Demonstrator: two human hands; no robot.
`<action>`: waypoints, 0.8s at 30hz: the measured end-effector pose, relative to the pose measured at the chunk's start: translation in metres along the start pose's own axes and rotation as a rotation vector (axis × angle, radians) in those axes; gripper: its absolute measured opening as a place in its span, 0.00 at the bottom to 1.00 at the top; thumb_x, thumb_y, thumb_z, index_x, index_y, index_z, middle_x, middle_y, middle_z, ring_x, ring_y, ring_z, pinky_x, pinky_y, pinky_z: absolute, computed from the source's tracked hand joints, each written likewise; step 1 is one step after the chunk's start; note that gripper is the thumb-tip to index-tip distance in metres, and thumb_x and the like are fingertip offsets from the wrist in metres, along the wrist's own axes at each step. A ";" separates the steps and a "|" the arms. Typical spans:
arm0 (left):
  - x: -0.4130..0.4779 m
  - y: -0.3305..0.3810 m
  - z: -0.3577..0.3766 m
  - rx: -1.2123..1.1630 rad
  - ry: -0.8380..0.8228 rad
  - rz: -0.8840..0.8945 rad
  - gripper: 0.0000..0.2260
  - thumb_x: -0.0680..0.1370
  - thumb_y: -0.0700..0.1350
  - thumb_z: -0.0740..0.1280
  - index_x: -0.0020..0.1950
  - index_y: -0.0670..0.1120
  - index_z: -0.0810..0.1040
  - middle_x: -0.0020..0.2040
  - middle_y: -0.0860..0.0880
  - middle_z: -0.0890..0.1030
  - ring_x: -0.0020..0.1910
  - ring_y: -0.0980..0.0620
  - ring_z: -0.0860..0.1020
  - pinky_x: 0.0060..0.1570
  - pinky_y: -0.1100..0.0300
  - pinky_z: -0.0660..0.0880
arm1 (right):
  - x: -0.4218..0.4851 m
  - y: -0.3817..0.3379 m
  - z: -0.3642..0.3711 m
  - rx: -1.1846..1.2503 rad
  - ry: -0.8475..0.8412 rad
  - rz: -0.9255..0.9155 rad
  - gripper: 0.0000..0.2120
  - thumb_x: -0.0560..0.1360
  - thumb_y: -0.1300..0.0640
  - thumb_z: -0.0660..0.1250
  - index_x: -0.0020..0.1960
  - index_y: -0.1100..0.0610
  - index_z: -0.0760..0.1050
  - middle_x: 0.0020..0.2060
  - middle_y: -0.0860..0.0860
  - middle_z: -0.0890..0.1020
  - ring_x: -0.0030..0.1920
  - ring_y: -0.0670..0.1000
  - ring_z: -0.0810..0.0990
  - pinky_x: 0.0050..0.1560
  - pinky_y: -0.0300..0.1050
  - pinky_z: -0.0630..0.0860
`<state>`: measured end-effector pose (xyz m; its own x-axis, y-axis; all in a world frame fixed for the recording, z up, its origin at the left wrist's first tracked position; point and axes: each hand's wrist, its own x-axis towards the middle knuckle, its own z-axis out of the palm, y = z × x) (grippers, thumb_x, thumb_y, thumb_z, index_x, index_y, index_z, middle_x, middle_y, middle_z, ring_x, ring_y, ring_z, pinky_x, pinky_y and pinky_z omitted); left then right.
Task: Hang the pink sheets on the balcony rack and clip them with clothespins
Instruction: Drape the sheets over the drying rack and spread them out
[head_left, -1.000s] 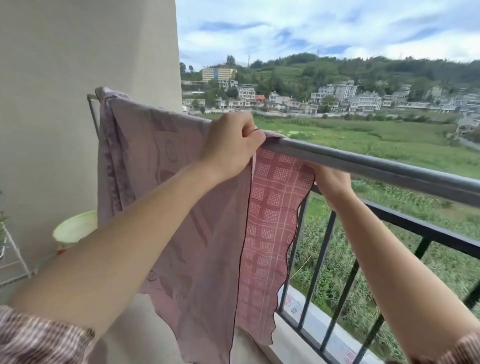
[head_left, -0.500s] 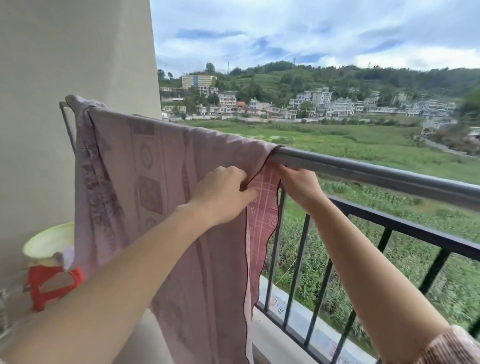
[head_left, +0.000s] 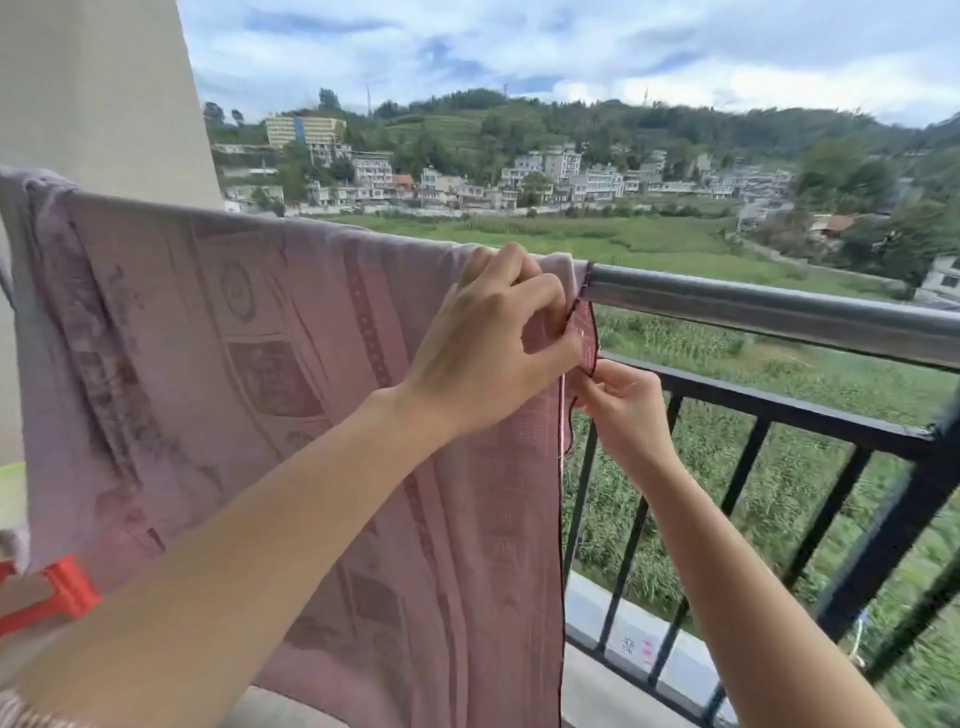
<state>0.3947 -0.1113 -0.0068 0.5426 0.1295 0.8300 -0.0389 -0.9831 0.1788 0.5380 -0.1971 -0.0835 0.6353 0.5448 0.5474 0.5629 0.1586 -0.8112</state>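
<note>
Head view: pink sheet (head_left: 249, 364) hangs draped over the silver balcony rail (head_left: 779, 312), its right edge beside bare rail. Left hand (head_left: 493, 348) pinches that edge near the top; right hand (head_left: 623, 400) grips the edge just below.

Round metal balcony rail (head_left: 779, 314), horizontal, bare at right, pink patterned sheet (head_left: 234, 364) draped directly over its left stretch, hanging down the near side, black balusters below.

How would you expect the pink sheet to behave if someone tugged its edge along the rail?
Probably floppy: the pink sheet drapes over the metal rail in soft folds. It may slide easily, since the rail looks smooth and no clothespin shows.
</note>
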 end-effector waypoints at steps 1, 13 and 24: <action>-0.004 -0.004 -0.001 -0.013 0.010 0.010 0.11 0.74 0.52 0.66 0.37 0.46 0.73 0.41 0.52 0.71 0.47 0.53 0.66 0.49 0.62 0.64 | -0.005 -0.004 -0.005 -0.062 0.043 -0.007 0.06 0.73 0.55 0.71 0.37 0.49 0.81 0.32 0.48 0.83 0.32 0.48 0.77 0.36 0.47 0.76; -0.032 -0.123 -0.042 0.049 0.118 -0.204 0.09 0.73 0.50 0.58 0.47 0.47 0.74 0.48 0.52 0.71 0.51 0.51 0.69 0.47 0.60 0.64 | -0.019 -0.111 0.073 -0.320 0.044 -0.532 0.08 0.73 0.58 0.68 0.37 0.59 0.75 0.33 0.49 0.77 0.33 0.49 0.75 0.33 0.43 0.73; -0.111 -0.305 -0.184 0.302 -0.136 -0.688 0.09 0.74 0.44 0.65 0.53 0.48 0.75 0.57 0.45 0.71 0.62 0.43 0.66 0.59 0.54 0.66 | 0.051 -0.114 0.305 -0.624 -0.319 -0.346 0.03 0.71 0.57 0.65 0.41 0.57 0.76 0.42 0.51 0.79 0.44 0.56 0.78 0.42 0.48 0.75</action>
<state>0.1921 0.1978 -0.0562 0.4606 0.7277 0.5083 0.5657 -0.6819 0.4637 0.3448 0.0639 -0.0259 0.2398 0.7741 0.5859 0.9547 -0.0785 -0.2871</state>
